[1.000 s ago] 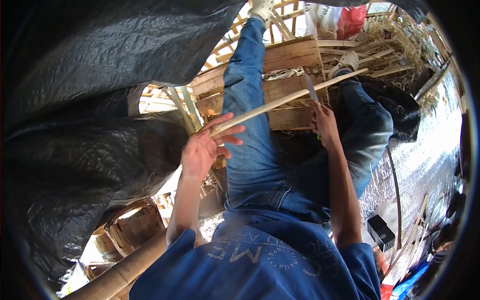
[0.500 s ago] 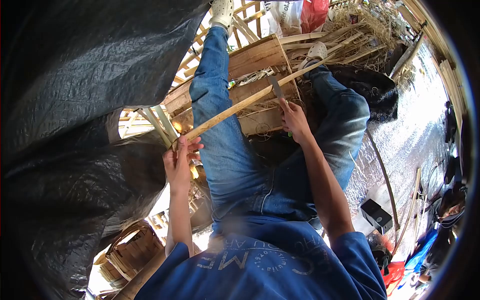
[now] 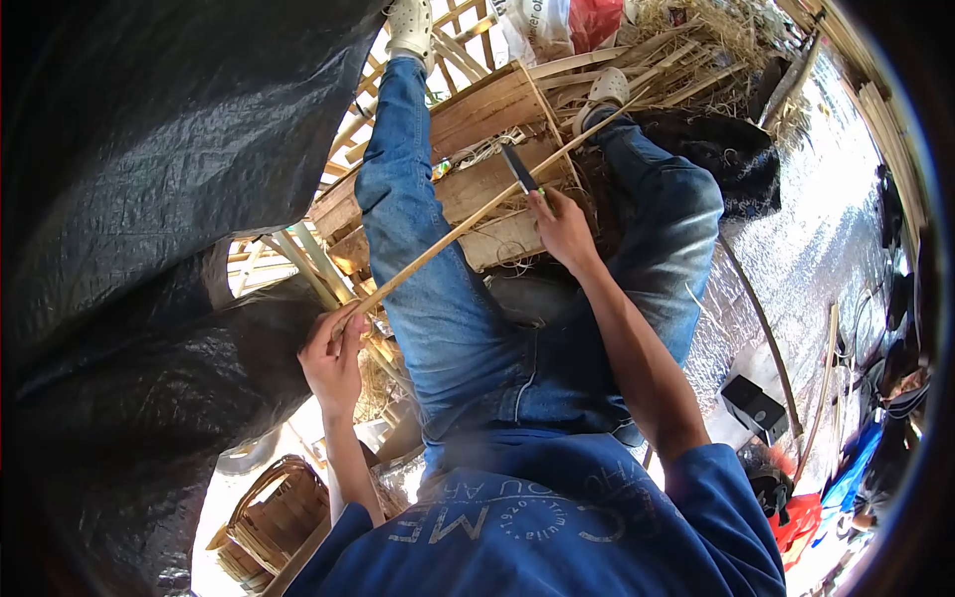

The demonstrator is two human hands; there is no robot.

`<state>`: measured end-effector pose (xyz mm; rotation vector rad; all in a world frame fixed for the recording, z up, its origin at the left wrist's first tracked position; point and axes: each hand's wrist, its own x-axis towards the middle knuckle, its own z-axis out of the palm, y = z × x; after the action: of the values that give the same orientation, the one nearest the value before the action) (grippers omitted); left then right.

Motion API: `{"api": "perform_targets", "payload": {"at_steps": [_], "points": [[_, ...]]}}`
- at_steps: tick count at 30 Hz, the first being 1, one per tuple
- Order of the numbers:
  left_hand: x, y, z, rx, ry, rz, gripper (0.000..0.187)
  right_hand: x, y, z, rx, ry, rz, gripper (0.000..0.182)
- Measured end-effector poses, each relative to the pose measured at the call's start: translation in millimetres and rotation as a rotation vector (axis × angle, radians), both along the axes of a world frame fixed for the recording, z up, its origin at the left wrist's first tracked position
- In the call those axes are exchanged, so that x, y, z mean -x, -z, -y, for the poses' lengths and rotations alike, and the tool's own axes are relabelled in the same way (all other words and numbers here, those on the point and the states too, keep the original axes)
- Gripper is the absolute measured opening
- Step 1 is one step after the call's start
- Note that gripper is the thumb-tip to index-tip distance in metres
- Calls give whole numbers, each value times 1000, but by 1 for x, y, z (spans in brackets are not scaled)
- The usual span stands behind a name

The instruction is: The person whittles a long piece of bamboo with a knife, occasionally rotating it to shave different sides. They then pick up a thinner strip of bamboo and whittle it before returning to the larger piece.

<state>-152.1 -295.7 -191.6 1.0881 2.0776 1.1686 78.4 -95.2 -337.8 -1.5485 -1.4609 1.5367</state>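
Observation:
A long, thin bamboo strip (image 3: pixel 450 237) slants across my thighs, from low left up to the far right by my shoe. Its near end is pinched between the thumb and fingers of my left hand (image 3: pixel 335 360). My right hand (image 3: pixel 565 234) is wrapped round the handle of a knife (image 3: pixel 518 169). The dark blade crosses the strip in this view, pointing up and left. My legs in blue jeans (image 3: pixel 403 199) are spread to either side of the strip.
A wooden crate (image 3: pixel 487 111) stands between my feet. Bamboo pieces and straw (image 3: pixel 686 65) lie beyond it. Black plastic sheeting (image 3: pixel 169 199) hangs at my left, with a woven basket (image 3: pixel 284 512) below. A small black box (image 3: pixel 753 408) sits at the right on a shiny silver sheet (image 3: pixel 796 249).
The strip has turned so its narrow edge shows. My left hand has moved down and left, its fingers closing on the end. The knife and right hand have shifted slightly left.

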Motion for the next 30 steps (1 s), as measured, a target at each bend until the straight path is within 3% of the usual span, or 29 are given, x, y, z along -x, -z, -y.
{"api": "perform_targets", "payload": {"at_steps": [2,6,7,10,11,14,22,24,26,28,30], "points": [[-1,-5,2,38,75,-249,18,3,-26,12,-118,-105,121,43],[-6,-7,1,53,140,-340,17,16,-30,29,-102,-154,96,47],[-6,-6,2,70,156,-384,18,13,-34,27,13,-148,57,50],[-5,1,6,82,212,-508,18,5,-3,8,163,11,70,51],[-4,4,8,80,251,-587,19,-2,4,1,48,-1,149,50],[-2,15,11,-34,288,-609,20,-9,27,-14,135,123,143,52],[-13,29,9,138,185,-486,17,-15,70,-21,61,235,124,38],[-20,21,0,122,225,-640,15,-14,63,-20,214,242,84,33],[-29,13,-10,184,195,-592,16,-14,68,-21,188,230,114,33],[-30,11,-18,455,137,-568,19,-14,75,-23,159,212,141,34],[-30,17,-21,495,147,-551,20,-15,70,-23,176,237,161,34]]}}
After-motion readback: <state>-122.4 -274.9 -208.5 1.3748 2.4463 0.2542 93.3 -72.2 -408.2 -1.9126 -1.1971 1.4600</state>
